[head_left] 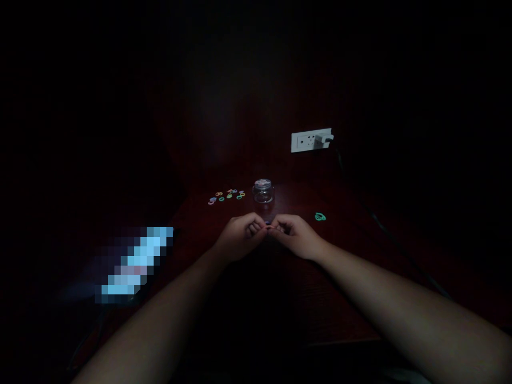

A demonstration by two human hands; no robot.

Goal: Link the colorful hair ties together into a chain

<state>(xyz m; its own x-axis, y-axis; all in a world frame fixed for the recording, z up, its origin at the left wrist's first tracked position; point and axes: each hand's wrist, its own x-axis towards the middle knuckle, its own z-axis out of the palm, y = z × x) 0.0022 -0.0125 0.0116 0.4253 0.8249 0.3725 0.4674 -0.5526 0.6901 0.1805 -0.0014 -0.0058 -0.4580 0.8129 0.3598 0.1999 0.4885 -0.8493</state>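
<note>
My left hand (247, 234) and my right hand (293, 233) meet over the dark red table, thumbs and fingertips pinched together. Between them stretches a small orange hair tie (270, 227), partly covered by the fingers. Just beyond the hands stands a clear lidded jar (263, 193), upright. To its left lie several loose coloured hair ties (229, 196), in green, yellow, pink and blue. A small bunch of green hair ties (320, 216) rests to the right of my right hand; how they are joined is too small to tell.
A lit, blurred-out screen (138, 264) is at the left by the table's edge. A white wall socket (311, 140) with a plug in it sits at the back right. From there a dark cable (382, 224) runs down the right side. The surroundings are very dark.
</note>
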